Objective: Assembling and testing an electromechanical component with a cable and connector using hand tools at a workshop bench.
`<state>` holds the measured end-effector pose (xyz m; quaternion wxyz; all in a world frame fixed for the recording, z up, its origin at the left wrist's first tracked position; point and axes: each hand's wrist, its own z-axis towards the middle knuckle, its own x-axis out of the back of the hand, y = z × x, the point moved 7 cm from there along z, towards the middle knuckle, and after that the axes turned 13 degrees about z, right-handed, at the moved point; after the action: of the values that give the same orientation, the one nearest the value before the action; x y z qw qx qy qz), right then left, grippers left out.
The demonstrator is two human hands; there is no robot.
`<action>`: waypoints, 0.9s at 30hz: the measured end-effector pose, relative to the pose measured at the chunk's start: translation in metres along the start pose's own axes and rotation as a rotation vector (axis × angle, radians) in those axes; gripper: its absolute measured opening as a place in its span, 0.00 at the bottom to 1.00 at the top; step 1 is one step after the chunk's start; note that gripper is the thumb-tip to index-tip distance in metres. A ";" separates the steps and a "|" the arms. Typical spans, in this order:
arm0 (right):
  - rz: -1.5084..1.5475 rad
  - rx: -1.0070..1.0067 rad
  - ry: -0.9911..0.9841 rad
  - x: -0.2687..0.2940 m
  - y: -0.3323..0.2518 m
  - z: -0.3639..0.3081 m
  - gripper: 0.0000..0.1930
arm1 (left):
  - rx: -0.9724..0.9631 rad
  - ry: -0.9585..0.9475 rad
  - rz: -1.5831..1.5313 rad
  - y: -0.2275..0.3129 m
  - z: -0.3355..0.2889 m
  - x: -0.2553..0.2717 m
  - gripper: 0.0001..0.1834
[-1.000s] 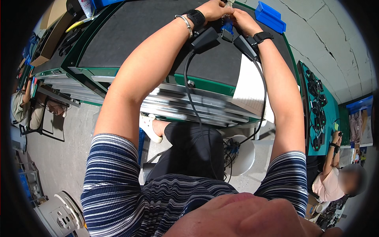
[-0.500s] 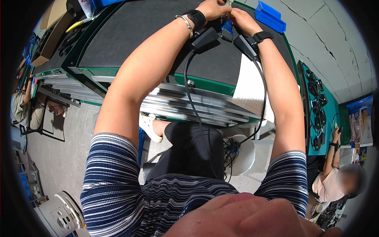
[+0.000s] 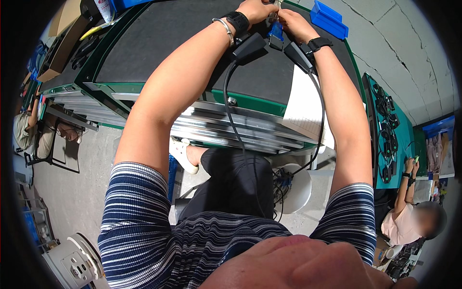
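Note:
Both of my hands are at the far edge of the black-topped workbench (image 3: 159,53), close together at the top of the view. Between them is a blue connector (image 3: 275,32) with a dark lower end, hanging downward. My left hand (image 3: 258,10) has its fingers closed at the connector's upper end, where a pale, thin part shows. On the other side, my right hand (image 3: 294,23) pinches the same end. The fingertips partly hide where they meet it. Each wrist wears a black strap, and a black cabled box (image 3: 250,49) sits by the left one.
A blue plastic bin (image 3: 329,20) stands right of my right hand. White lined paper (image 3: 305,106) overhangs the bench's near edge. Black cables hang toward my lap. An open cardboard box (image 3: 60,45) is at left. A co-worker (image 3: 402,224) sits at the teal table (image 3: 402,130) on the right.
My hands and the blue connector have shifted very slightly left. The fingers stay closed at its upper end. The co-worker's hands at right have moved a little.

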<state>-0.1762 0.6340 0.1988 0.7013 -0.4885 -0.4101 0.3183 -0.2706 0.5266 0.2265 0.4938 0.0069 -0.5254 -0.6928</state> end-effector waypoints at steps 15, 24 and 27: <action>-0.003 -0.014 -0.029 -0.001 0.000 0.001 0.14 | 0.018 -0.055 -0.166 0.008 -0.005 -0.001 0.16; -0.018 -0.017 -0.028 -0.005 -0.005 -0.003 0.16 | -0.030 -0.156 -0.175 0.006 -0.001 -0.009 0.19; 0.047 0.041 0.066 0.000 -0.006 -0.004 0.15 | -0.020 -0.233 -0.231 0.004 -0.001 -0.016 0.18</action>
<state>-0.1723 0.6299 0.2040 0.7165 -0.4938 -0.3686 0.3269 -0.2597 0.5372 0.2210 0.3468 -0.0179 -0.5679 -0.7463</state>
